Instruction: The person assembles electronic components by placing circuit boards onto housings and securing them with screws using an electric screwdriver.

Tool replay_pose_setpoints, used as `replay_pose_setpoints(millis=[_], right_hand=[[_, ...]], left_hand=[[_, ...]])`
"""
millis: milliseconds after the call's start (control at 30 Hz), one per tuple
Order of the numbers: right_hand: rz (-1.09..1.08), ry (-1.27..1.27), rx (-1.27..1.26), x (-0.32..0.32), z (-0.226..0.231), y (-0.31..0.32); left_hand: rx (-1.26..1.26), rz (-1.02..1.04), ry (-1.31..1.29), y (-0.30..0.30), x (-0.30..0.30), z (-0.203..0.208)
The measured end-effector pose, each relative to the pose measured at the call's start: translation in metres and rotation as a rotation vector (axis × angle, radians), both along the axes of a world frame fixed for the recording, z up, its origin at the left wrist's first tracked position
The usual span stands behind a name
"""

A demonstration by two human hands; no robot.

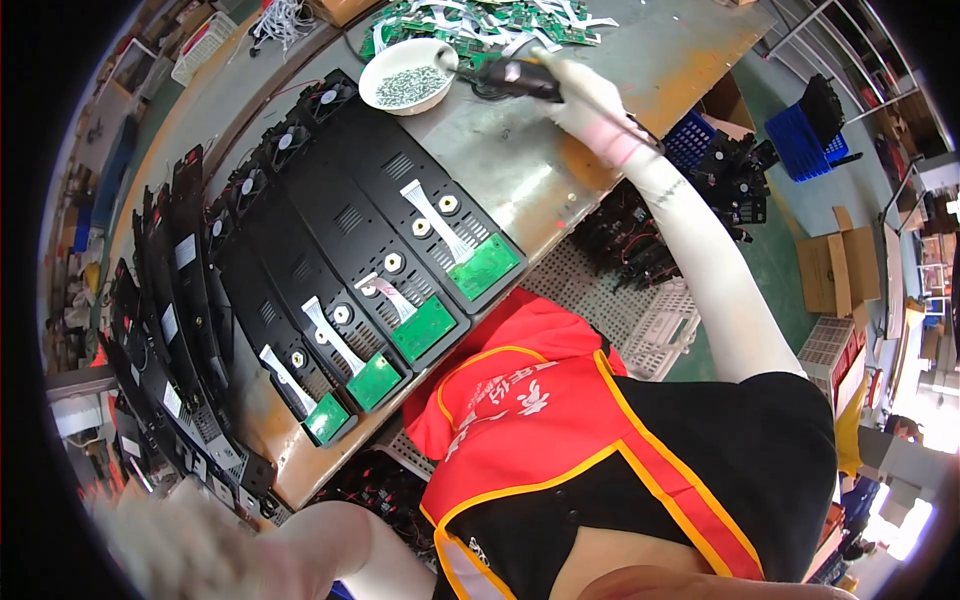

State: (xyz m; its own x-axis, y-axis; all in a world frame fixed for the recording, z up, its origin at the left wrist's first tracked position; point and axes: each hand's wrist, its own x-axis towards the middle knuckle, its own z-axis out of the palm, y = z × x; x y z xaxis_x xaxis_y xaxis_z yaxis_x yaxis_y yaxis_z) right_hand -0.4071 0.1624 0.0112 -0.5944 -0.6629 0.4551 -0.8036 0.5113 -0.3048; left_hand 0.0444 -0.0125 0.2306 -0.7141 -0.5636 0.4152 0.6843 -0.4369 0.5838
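Observation:
My right hand, in a white glove and sleeve, is closed around a black electric screwdriver. The screwdriver's tip end reaches the rim of a white bowl filled with small silver screws. My left hand, also gloved, is at the lower left, close to the stacked black housings; motion blurs its fingers. Between my hands, several black panels lie side by side on the metal bench. Each carries a green circuit board at its near end, with a white ribbon cable attached.
A pile of green boards with white cables covers the bench's far end. Below the bench edge stands a white plastic crate near black parts. Blue baskets and a cardboard box are on the floor at right.

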Motion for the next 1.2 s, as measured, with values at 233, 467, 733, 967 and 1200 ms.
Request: replay_pose_setpoints(millis=[233, 467, 733, 967, 1200], right_hand=[[0.376, -0.965, -1.178, 0.077, 0.077, 0.028], [0.742, -1.257, -1.282, 0.15, 0.065, 0.039], [0.606, -1.134, -1.198, 0.176, 0.064, 0.032], [0.609, -1.152, -1.216, 0.178, 0.06, 0.034], [0.621, -1.222, -1.265, 0.187, 0.059, 0.031]], left_hand=[[0.365, -0.345, -0.745, 0.066, -0.101, -0.189], [0.448, -0.568, -0.823, 0.096, -0.13, -0.225], [0.554, -0.572, -0.704, 0.104, -0.127, -0.247], [0.577, -0.479, -0.706, 0.111, -0.119, -0.246], [0.562, -0.526, -0.673, 0.109, -0.112, -0.258]])
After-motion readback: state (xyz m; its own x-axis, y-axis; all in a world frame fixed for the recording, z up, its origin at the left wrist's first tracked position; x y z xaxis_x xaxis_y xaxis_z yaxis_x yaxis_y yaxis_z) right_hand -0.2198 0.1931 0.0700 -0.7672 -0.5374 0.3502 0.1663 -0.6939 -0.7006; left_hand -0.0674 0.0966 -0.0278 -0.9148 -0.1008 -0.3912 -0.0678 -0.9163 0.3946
